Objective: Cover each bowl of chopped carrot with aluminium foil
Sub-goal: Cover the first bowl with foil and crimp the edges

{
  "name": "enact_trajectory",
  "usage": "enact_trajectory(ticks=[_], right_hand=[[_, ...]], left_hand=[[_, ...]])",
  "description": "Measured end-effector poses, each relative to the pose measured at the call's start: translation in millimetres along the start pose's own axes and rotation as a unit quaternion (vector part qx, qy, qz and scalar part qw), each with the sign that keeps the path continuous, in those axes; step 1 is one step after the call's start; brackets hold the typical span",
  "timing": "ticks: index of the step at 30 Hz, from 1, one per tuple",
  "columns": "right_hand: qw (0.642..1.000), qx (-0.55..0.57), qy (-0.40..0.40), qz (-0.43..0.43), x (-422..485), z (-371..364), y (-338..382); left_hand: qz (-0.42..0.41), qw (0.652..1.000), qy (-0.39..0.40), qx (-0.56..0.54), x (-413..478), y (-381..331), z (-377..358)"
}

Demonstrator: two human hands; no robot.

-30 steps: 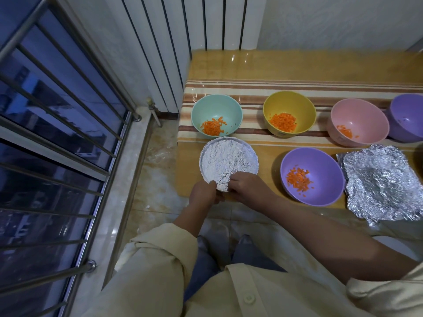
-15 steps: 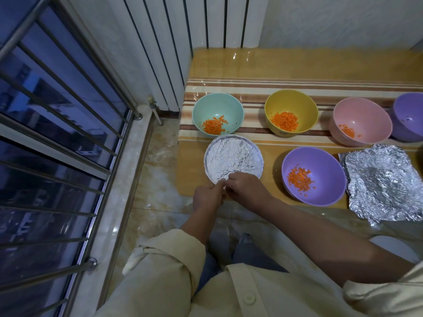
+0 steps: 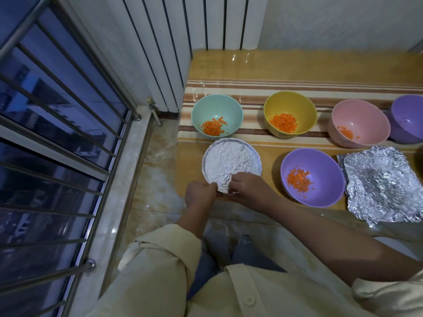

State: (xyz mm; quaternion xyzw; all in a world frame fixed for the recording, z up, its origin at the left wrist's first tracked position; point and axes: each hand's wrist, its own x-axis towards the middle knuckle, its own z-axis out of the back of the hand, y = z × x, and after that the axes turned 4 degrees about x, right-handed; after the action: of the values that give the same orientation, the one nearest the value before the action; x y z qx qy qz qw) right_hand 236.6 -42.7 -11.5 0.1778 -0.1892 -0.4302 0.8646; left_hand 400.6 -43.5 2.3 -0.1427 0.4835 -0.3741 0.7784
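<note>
Over the last second both hands have stayed at the near rim of the foil-covered bowl [image 3: 231,162], which sits at the near-left corner of the tabletop [image 3: 251,65]. The left hand [image 3: 200,195] has closed in toward the right hand [image 3: 246,188], and each now pinches the last loose flap of foil between them. This cover looks almost sealed, so 1 bowl is nearly done.

4 bowls show carrot uncovered: the teal bowl [image 3: 217,110], yellow bowl [image 3: 289,106] and pink bowl [image 3: 366,120] on the striped cloth [image 3: 251,90], and the near purple bowl [image 3: 320,161]. The far purple bowl [image 3: 407,117], at the right edge, hides its contents. A crumpled foil sheet [image 3: 380,186] lies just beside the near purple bowl, and nothing seems to block reaching it.
</note>
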Motion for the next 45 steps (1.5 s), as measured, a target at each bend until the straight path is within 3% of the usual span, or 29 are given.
enact_trajectory(ticks=[8,13,19,22,26,31,34,39,43,45], right_hand=[[1.000,-0.013,-0.012,0.001,5,-6,6],[1.000,-0.008,-0.023,0.003,7,-11,9],[0.995,0.071,0.055,-0.040,8,-6,3],[0.993,0.074,-0.020,-0.089,3,2,-4],[0.936,0.090,-0.224,-0.254,0,8,-21],[0.826,0.288,-0.189,-0.447,6,2,-25],[0.816,0.299,-0.200,-0.453,2,-10,-24],[0.801,0.315,-0.215,-0.461,-6,-10,-17],[0.759,0.402,-0.222,-0.462,9,1,-31],[0.761,0.422,-0.211,-0.445,22,2,-39]], left_hand=[[0.046,0.994,0.029,-0.098,-5,1,-3],[0.015,0.998,0.024,-0.051,23,23,-18],[-0.008,1.000,0.024,0.002,1,6,0],[-0.017,0.999,0.031,0.017,5,6,6],[-0.046,0.997,0.036,0.057,13,14,17],[-0.036,0.996,0.041,0.075,19,20,23],[-0.034,0.999,0.015,0.023,23,17,18],[-0.110,0.988,-0.001,-0.108,29,6,10],[-0.107,0.979,-0.021,-0.172,45,1,7],[-0.115,0.977,-0.022,-0.180,52,1,5]])
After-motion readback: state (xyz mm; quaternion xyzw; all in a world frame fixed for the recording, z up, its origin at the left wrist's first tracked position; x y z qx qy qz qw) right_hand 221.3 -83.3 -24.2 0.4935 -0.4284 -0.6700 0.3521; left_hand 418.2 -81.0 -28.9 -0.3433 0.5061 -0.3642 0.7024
